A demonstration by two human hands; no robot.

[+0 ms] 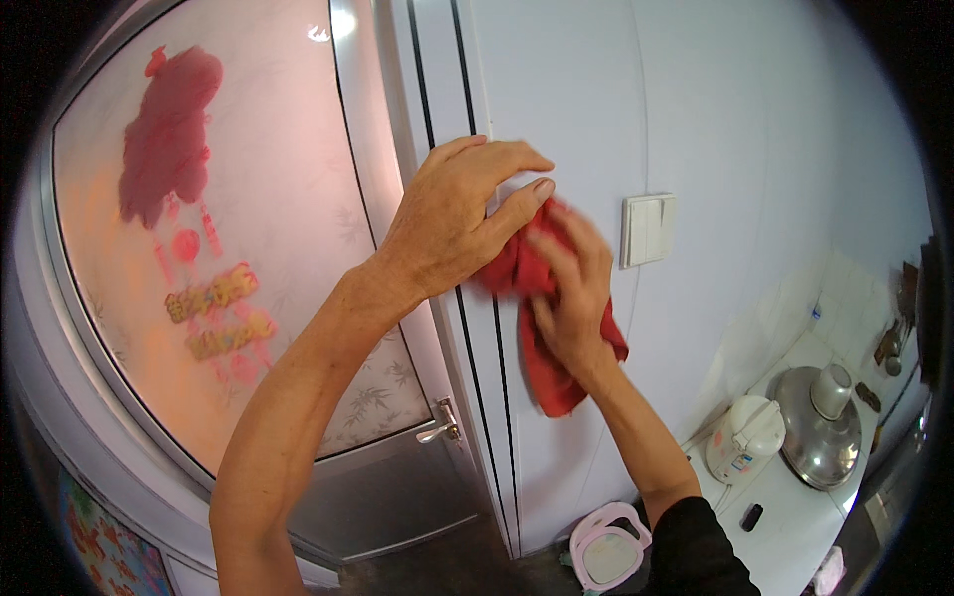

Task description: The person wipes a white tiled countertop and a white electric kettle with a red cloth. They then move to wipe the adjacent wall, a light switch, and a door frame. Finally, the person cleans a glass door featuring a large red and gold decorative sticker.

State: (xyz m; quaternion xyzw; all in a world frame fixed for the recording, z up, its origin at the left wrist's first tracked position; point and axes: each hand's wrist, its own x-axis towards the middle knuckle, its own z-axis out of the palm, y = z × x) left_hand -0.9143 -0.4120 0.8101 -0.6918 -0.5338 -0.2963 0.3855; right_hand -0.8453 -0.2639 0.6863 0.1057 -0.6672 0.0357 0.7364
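Note:
My right hand (570, 283) is pressed close to the pale blue wall panel (566, 97) with a red cloth (555, 372) bunched under its fingers. The cloth's lower part hangs down beside my wrist, and the fingers are blurred. Over the edge of the white door frame (477, 357), my left hand (462, 216) has its thumb and forefinger spread. Its thumb tip lies just above the cloth; whether it touches the cloth is unclear. A white wall switch (647, 231) is to the right of my right hand.
At left is a frosted-glass door (283, 112) with red decals and a metal handle (441, 423). Low on the right, a counter (782, 536) carries a white thermos jug (745, 439), a domed metal lid (801, 439) and a small black object (751, 517). A pink plastic seat (611, 547) is on the floor.

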